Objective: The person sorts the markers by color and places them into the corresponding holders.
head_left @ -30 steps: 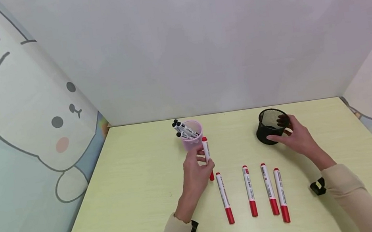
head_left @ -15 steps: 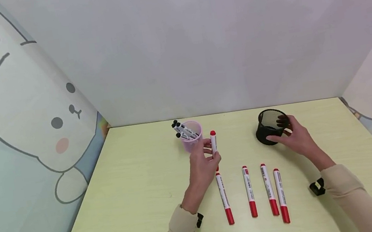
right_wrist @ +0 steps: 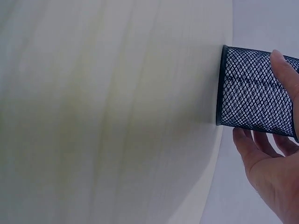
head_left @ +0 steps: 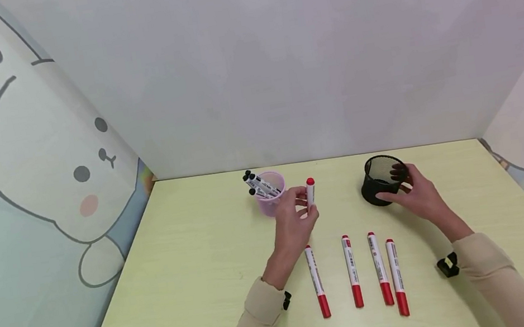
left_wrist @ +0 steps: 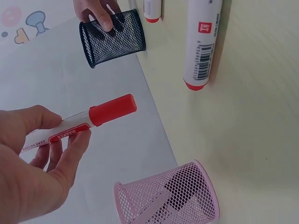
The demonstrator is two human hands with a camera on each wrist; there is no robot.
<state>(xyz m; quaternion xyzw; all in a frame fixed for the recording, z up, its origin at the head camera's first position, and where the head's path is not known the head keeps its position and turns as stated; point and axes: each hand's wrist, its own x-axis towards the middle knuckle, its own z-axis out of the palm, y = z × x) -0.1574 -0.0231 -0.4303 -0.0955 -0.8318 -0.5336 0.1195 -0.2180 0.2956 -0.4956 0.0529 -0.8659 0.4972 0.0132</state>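
Note:
Between thumb and fingers, my left hand (head_left: 293,226) pinches a red marker (head_left: 311,194), raised above the table with one red end up; the left wrist view shows its red cap (left_wrist: 113,110). Just left of it stands a pink mesh pen holder (head_left: 267,207) with several black-ended markers (head_left: 261,185) leaning inside. At the right, my right hand (head_left: 421,195) grips a black mesh pen holder (head_left: 376,191), thumb at the front and fingers round the far side. In the right wrist view that holder (right_wrist: 252,88) stands upright on the table.
Several red markers lie on the table in a loose row: the leftmost marker (head_left: 316,279), a second marker (head_left: 352,271), and a close pair ending with the rightmost marker (head_left: 397,279). A pale wall (head_left: 298,67) rises behind the table's back edge.
My left hand has carried the red marker up and to the right, away from the pink holder towards the black one. The right hand and black pen holder have stayed in place.

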